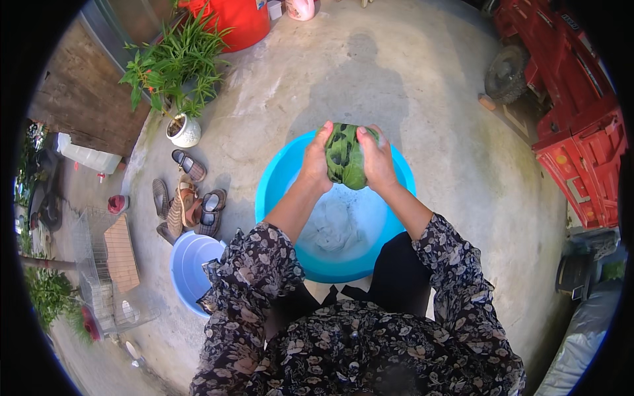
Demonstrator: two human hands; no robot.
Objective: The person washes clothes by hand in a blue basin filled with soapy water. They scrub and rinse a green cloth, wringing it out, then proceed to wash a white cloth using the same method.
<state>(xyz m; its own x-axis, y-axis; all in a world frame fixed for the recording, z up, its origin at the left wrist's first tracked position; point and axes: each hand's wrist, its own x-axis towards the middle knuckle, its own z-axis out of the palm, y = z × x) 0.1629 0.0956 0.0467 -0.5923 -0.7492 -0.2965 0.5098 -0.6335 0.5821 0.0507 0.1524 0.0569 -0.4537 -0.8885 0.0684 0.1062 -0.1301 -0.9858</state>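
Observation:
Both my hands grip a bunched green cloth with dark spots (345, 157), one on each side of it. My left hand (317, 159) presses its left side with the thumb on top, and my right hand (377, 161) holds the right side the same way. The cloth is above a large round turquoise basin (409, 173). Inside the basin, pale, wet fabric (333, 226) lies in whitish, sudsy water. My forearms reach over the basin's near part and hide some of its rim.
A smaller light-blue basin (190, 270) stands at the left, near several shoes (184, 200). Farther left is a wire cage (99, 267). Potted plants (184, 129) and a red tub (242, 24) stand at the upper left. A red vehicle (579, 148) is parked on the right.

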